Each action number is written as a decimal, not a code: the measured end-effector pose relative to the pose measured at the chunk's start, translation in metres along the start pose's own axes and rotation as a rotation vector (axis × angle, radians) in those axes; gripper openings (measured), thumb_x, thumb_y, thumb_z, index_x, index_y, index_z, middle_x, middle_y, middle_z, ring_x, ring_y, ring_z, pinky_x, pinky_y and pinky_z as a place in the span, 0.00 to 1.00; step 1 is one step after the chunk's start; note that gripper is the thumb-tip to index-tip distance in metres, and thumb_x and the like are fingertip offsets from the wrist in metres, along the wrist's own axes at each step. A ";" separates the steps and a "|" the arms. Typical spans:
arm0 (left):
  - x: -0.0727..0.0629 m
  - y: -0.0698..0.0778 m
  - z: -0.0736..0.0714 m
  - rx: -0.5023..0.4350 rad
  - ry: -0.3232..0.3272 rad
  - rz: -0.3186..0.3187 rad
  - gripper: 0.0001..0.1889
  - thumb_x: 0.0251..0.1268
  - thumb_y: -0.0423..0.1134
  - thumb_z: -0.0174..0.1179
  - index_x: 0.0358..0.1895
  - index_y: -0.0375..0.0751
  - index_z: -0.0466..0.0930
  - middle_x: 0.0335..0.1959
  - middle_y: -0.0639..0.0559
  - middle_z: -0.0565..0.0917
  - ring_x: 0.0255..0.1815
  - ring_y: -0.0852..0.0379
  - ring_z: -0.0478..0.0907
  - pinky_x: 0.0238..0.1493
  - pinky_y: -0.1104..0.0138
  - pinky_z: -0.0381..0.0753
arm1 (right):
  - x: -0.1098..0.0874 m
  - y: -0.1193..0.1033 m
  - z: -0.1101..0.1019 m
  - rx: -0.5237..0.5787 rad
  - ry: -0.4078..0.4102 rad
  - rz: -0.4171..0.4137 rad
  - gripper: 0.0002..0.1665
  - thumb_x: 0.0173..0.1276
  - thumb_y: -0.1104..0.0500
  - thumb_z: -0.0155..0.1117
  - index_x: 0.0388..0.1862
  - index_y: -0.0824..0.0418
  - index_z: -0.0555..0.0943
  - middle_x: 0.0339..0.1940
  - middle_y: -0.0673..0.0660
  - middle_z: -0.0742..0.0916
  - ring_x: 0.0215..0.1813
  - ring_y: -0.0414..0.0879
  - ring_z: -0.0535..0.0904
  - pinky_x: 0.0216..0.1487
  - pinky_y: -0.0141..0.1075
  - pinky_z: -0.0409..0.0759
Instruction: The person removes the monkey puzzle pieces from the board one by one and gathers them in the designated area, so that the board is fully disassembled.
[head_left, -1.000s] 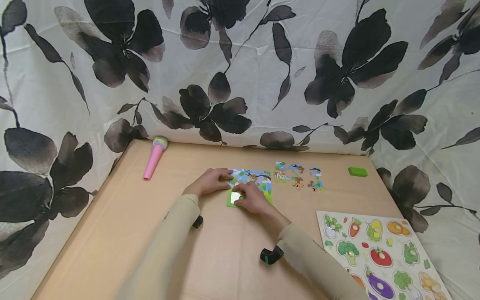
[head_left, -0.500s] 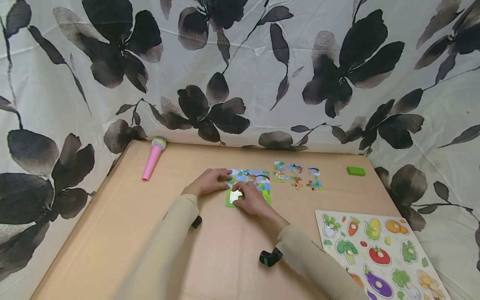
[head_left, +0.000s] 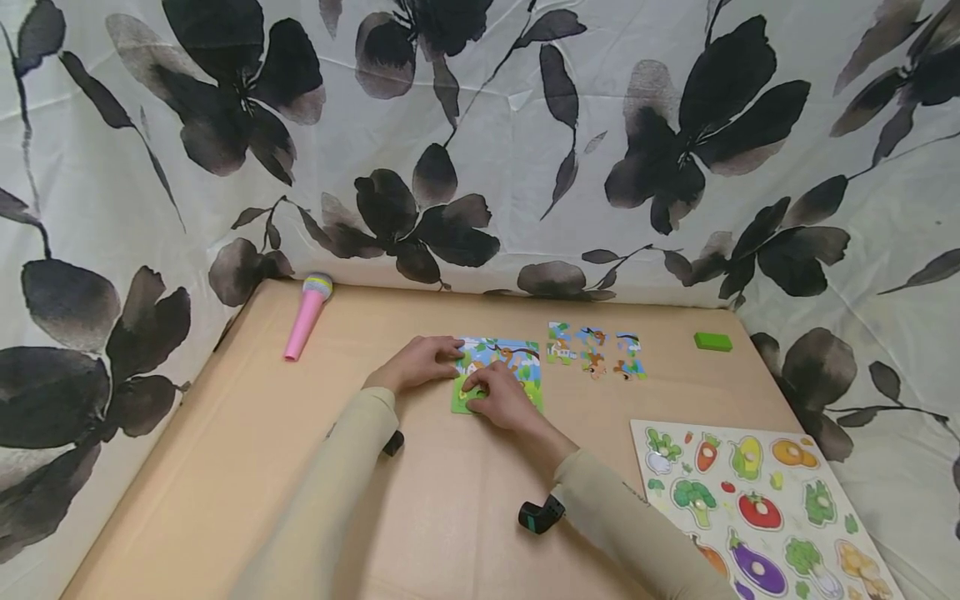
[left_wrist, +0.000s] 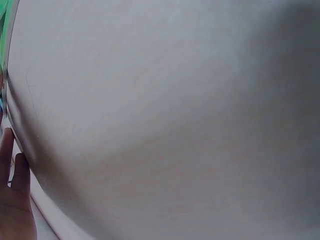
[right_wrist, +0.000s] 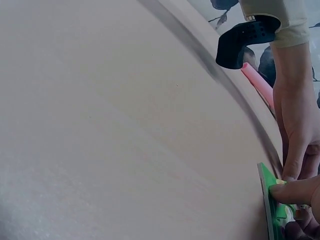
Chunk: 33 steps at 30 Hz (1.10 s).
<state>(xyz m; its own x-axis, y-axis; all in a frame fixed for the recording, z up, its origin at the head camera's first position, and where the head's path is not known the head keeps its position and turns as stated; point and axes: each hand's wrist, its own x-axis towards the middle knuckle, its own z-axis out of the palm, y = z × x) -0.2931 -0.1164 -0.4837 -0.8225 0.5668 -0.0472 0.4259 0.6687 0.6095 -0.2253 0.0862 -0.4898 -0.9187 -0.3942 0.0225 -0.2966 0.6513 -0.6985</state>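
A small jigsaw puzzle board (head_left: 529, 371) with a green rim and a colourful animal scene lies at the middle of the table. My left hand (head_left: 416, 365) rests its fingertips on the board's left edge. Over the lower left part of the board, my right hand (head_left: 510, 402) pinches a green puzzle piece (head_left: 472, 392) between thumb and index finger, and the piece covers the white gap there. In the right wrist view, the thumb (right_wrist: 295, 192) lies on the green part of the board (right_wrist: 266, 195). Only a few left fingers (left_wrist: 20, 175) show in the left wrist view.
Several loose puzzle pieces (head_left: 561, 343) lie right of the board. A pink toy microphone (head_left: 303, 325) lies at the back left, a green block (head_left: 713, 342) at the back right. A vegetable picture board (head_left: 723, 500) lies at the front right, partly under the right sleeve.
The white gap in the puzzle board, visible between the right fingers before, is now covered by the green puzzle piece. My left hand has stayed in place.
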 end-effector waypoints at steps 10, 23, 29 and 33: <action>0.000 -0.001 -0.001 0.006 -0.004 0.006 0.21 0.63 0.41 0.66 0.58 0.39 0.82 0.68 0.51 0.73 0.73 0.51 0.63 0.73 0.55 0.59 | 0.004 0.004 -0.008 0.076 -0.066 -0.017 0.14 0.56 0.65 0.75 0.44 0.60 0.87 0.26 0.52 0.77 0.31 0.42 0.69 0.32 0.33 0.71; 0.001 -0.002 -0.002 0.003 -0.015 0.001 0.21 0.64 0.42 0.66 0.59 0.40 0.82 0.69 0.51 0.72 0.74 0.50 0.62 0.74 0.54 0.58 | 0.002 0.006 -0.021 0.241 -0.155 0.068 0.19 0.63 0.67 0.67 0.54 0.64 0.83 0.24 0.52 0.77 0.27 0.43 0.68 0.29 0.32 0.66; 0.001 -0.003 -0.001 -0.004 -0.017 0.001 0.21 0.64 0.43 0.66 0.58 0.40 0.82 0.69 0.51 0.73 0.74 0.50 0.62 0.74 0.54 0.58 | 0.000 0.008 -0.022 0.288 -0.144 0.097 0.19 0.64 0.63 0.68 0.54 0.61 0.83 0.32 0.54 0.80 0.32 0.44 0.69 0.31 0.33 0.68; 0.001 -0.002 -0.001 -0.007 -0.017 -0.009 0.21 0.63 0.42 0.66 0.59 0.40 0.82 0.69 0.51 0.73 0.74 0.51 0.62 0.74 0.56 0.58 | -0.003 0.011 -0.025 0.324 -0.130 0.114 0.18 0.66 0.61 0.67 0.56 0.58 0.83 0.50 0.53 0.83 0.43 0.44 0.76 0.43 0.37 0.77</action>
<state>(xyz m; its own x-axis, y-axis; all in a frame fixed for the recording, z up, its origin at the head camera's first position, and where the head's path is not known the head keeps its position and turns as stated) -0.2948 -0.1175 -0.4840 -0.8196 0.5691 -0.0665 0.4158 0.6705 0.6144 -0.2326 0.1110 -0.4799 -0.8942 -0.4234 -0.1455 -0.0767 0.4651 -0.8819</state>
